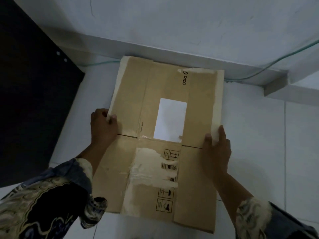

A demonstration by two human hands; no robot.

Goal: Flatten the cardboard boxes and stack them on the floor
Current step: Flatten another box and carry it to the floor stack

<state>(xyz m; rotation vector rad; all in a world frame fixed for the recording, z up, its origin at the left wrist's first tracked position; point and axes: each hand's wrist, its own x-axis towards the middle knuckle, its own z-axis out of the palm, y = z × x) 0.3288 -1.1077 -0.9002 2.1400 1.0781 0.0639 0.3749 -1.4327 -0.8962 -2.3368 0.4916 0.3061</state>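
Observation:
A flattened brown cardboard box (198, 100) lies over the white tiled floor, its far end close to the wall. It bears a white label, a PICO logo, torn pale patches and printed handling symbols. My left hand (103, 126) grips its left edge, thumb on top and fingers curled under. My right hand (217, 145) grips the right edge the same way. Both hands hold the box about midway along its length, near the slits between the flaps.
A dark panel (34, 100) leans or lies along the left side. A grey skirting ledge (274, 85) and a white wall run across the back. A thin green cable (269, 64) trails along the wall base. Bare white tiles (267, 152) lie to the right.

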